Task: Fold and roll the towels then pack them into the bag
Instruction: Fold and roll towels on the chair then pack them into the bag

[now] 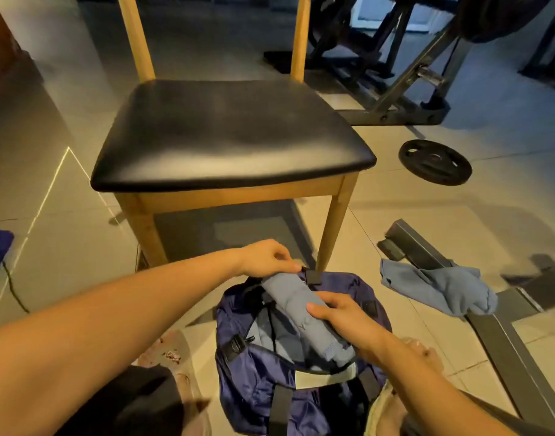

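Head view: a rolled towel [288, 297] lies in the mouth of the navy bag [254, 388] on the floor. Its long axis runs diagonally, far end left, near end right. The left hand [266, 258] pinches the far end with curled fingers, and the right hand [342, 316] grips the middle. Another towel [439, 287] lies crumpled to the right.

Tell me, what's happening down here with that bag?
A person is packing towels into a navy bag on the floor. Their right hand holds a rolled grey-blue towel partly inside the bag's open mouth, while the left hand pinches the bag's far rim. A second towel, not rolled, lies draped over a metal frame to the right.
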`<state>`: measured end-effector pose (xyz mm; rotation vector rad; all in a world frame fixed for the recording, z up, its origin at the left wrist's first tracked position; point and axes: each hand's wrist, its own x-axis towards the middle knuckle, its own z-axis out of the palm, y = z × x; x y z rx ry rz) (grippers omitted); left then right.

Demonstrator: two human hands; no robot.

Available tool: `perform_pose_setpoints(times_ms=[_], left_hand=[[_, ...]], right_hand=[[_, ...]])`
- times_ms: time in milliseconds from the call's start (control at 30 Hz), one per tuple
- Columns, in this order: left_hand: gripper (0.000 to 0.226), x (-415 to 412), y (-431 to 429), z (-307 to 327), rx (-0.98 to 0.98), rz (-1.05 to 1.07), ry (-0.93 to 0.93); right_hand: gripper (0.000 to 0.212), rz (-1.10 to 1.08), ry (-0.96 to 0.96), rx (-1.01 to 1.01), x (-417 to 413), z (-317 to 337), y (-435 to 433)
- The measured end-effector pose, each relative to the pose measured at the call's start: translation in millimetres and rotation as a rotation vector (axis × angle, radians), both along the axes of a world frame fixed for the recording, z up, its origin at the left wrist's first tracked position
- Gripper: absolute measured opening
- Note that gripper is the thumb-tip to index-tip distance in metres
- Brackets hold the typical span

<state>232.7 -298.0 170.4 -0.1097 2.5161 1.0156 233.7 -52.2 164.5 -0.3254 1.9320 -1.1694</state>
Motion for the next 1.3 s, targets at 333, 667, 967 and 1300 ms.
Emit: perform_pose_setpoints(times_ms=[333,667,967,1300], left_hand=[[0.046,54,-13,-135,-0.669,0.174,0.223],[0.023,50,-55,-121,-0.389,0.174,0.131],[0.031,37,-82,-111,-0.184,0.132,-0.112],[0.065,74,-34,-132,-0.493,-0.155,0.576]], right_hand=[[0.005,-0.123,0.061,0.253,56,-97,-29],[0.043,-0.275,0.207,0.434,70,-112,-76],[0.042,-0.357,0.218,0.417,78,-123,-101],[0.031,-0.439,0.166,0.320,61,-124,-63]])
